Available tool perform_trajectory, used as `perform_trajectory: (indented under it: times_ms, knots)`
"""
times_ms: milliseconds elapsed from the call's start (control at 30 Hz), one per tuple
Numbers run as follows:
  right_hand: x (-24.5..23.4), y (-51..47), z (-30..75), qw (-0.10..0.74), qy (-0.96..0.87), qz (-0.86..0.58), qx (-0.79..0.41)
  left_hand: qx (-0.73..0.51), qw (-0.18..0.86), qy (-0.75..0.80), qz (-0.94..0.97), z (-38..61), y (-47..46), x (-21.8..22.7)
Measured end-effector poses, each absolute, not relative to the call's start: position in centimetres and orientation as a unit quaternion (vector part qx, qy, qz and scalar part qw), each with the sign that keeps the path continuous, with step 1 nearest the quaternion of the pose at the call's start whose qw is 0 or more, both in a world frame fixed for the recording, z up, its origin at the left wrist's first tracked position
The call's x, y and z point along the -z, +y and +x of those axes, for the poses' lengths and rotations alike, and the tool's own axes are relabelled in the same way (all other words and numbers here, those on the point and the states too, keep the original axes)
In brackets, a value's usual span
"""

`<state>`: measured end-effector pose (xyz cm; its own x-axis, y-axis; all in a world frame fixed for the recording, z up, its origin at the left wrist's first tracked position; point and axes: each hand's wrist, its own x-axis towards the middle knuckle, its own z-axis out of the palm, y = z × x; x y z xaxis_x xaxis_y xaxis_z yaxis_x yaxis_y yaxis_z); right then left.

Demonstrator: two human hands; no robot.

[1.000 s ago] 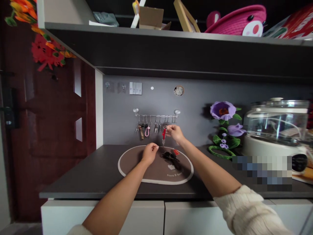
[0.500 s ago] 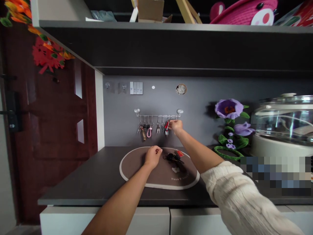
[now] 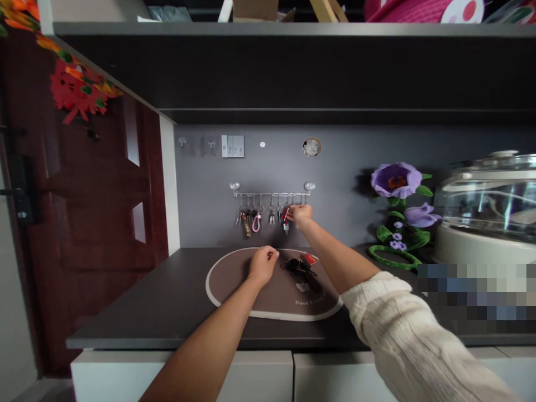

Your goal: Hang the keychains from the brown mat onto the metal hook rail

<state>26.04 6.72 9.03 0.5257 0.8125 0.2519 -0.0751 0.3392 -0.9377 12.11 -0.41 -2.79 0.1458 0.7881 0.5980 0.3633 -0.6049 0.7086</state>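
Observation:
My right hand (image 3: 300, 215) is up at the wall rack (image 3: 272, 195), its fingers pinched on a key set with a red tag (image 3: 286, 214) and a small silver piece dangling below. The set is at one of the rack's right-hand hooks; whether its ring sits on the hook is hidden by my fingers. Several other key bunches (image 3: 256, 222) hang to the left, one with a pink loop. Low over the brown oval mat (image 3: 234, 285), my left hand (image 3: 263, 264) has its fingers curled closed; anything inside is hidden. Beside it on the mat lie black keys (image 3: 296, 264) with a red tag (image 3: 310, 258).
Purple artificial flowers (image 3: 397, 180) and a clear-lidded appliance (image 3: 489, 206) stand on the counter at the right. A shelf (image 3: 268, 72) overhangs the wall. A dark red door (image 3: 84, 223) is at the left, with light switches (image 3: 233, 146) above the rack.
The view has tilted down slightly, so everything fixed sits a little higher. Both hands stay nearly in place, the right still pinching the red-tagged keys at the rack.

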Motion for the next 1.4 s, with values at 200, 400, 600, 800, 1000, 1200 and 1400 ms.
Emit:
perform_trajectory:
  times_ms: [200,400,600,800,1000,1200,1400]
  knots:
    - [-8.2,6.6,26.5,0.724,-0.389,-0.478,-0.309,-0.522,0.208,0.390,0.729,12.2,-0.3,2.9]
    - [-7.9,6.2,26.9,0.709,-0.419,-0.495,-0.276,-0.514,0.206,0.388,0.737,12.2,-0.2,2.9]
    - [-7.9,4.9,27.1,0.699,-0.441,-0.507,-0.245,-0.513,0.211,0.378,0.741,12.2,-0.2,2.9]
    - [-7.7,2.7,27.0,0.684,-0.458,-0.505,-0.257,-0.508,0.214,0.368,0.749,12.1,-0.4,2.8]
    - [-6.1,0.4,26.9,0.657,-0.497,-0.476,-0.308,-0.498,0.213,0.364,0.758,11.9,-0.7,2.7]
    - [-3.1,-1.9,26.9,0.609,-0.547,-0.482,-0.313,-0.475,0.216,0.362,0.772,11.8,-1.0,2.6]
    - [-0.5,-3.1,27.6,0.551,-0.617,-0.491,-0.274,-0.424,0.164,0.343,0.822,11.6,-0.9,2.8]
